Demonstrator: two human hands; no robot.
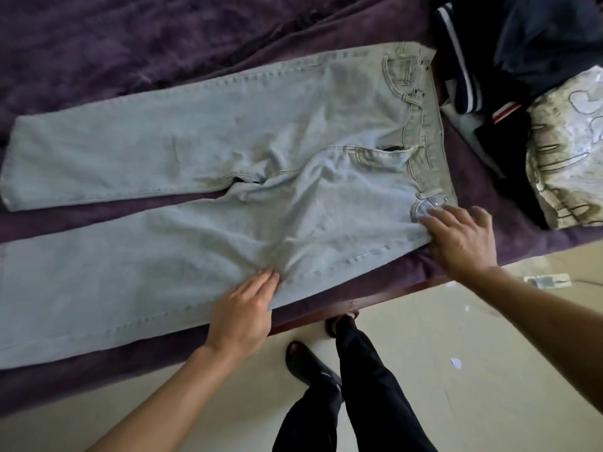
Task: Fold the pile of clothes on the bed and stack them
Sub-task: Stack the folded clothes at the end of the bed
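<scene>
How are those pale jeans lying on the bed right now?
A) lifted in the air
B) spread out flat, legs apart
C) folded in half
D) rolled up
B: the jeans lie flat on the purple blanket, with a strip of blanket showing between the two legs.

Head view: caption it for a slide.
Left hand grips light jeans spread on the purple bed; right hand touches their waistband.

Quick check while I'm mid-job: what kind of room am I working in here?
Most likely a bedroom in a home. A purple plush bed cover spreads across the bed, light blue jeans lie flat on it beside a pile of clothes, and a pale glossy floor runs alongside.
</scene>
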